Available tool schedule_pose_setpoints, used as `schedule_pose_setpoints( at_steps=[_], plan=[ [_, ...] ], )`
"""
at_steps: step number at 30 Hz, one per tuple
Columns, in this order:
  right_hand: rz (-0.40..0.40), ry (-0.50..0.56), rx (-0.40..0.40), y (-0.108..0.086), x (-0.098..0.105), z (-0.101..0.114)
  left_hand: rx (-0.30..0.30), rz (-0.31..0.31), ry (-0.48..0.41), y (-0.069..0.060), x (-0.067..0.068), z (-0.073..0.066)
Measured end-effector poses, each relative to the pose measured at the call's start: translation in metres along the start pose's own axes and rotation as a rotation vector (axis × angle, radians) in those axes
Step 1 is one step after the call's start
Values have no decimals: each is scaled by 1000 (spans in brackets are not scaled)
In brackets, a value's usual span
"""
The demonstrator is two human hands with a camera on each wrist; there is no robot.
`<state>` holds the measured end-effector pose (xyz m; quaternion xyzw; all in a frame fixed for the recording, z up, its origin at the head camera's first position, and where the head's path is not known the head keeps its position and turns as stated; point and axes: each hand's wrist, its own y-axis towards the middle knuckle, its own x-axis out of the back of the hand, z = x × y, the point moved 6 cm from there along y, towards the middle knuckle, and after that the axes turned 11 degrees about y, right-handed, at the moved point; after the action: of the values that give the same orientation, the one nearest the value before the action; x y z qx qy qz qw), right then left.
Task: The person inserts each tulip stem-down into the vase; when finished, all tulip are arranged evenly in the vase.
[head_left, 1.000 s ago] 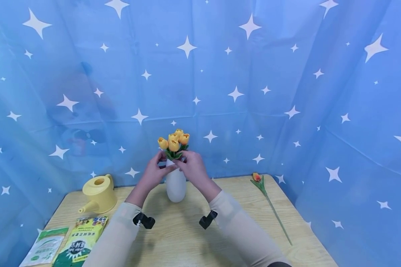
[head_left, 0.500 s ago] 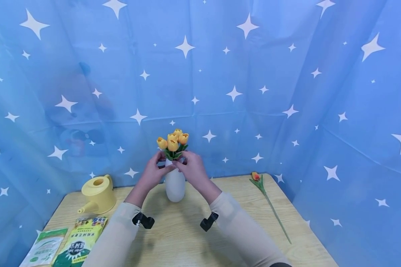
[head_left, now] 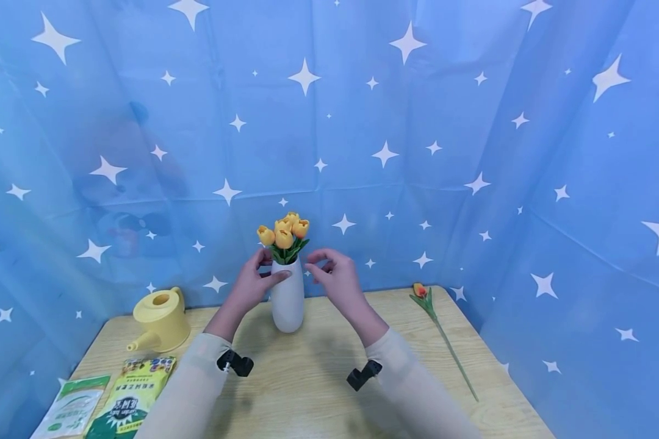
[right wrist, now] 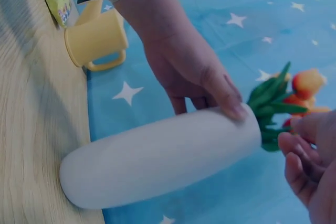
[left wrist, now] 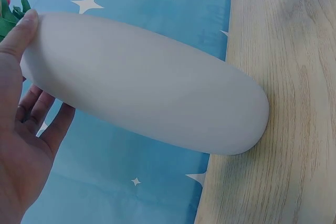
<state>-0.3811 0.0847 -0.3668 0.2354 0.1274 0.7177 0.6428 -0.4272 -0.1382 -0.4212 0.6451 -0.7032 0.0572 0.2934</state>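
Note:
A tall white vase (head_left: 287, 299) stands on the table with several yellow-orange artificial tulips (head_left: 284, 230) and their green leaves rising from its mouth. My left hand (head_left: 251, 281) grips the upper part of the vase, thumb in front and fingers round the far side, as the left wrist view also shows on the vase (left wrist: 147, 85). To the right of the vase's rim, a little apart from it, is my right hand (head_left: 337, 277), fingers loosely bent and holding nothing. In the right wrist view that hand (right wrist: 315, 166) appears beside the leaves (right wrist: 270, 108).
A single orange-red tulip (head_left: 442, 335) lies on the wooden table (head_left: 307, 390) at the right. On the left are a yellow watering can (head_left: 162, 320), a yellow-green bag (head_left: 132, 399) and a white-green packet (head_left: 71, 407). A blue star-patterned curtain (head_left: 329, 122) hangs behind.
My right hand has let go at the vase's mouth and moved a short way to the right. My left hand stays on the vase, and the tulips stand nearly as before.

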Motion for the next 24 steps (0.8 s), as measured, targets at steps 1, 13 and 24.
schedule_pose_setpoints(
  at_steps=[1, 13, 24],
  plan=[
    [-9, 2, -11, -2, 4, -1, 1, -1, 1, 0, 0, 1],
    [-62, -83, -69, -28, 68, -17, 26, -1, 26, 1, 0, 3],
    [-91, -271, -153, -62, 140, -70, 43, 1, 26, 0, 0, 4]
  ],
)
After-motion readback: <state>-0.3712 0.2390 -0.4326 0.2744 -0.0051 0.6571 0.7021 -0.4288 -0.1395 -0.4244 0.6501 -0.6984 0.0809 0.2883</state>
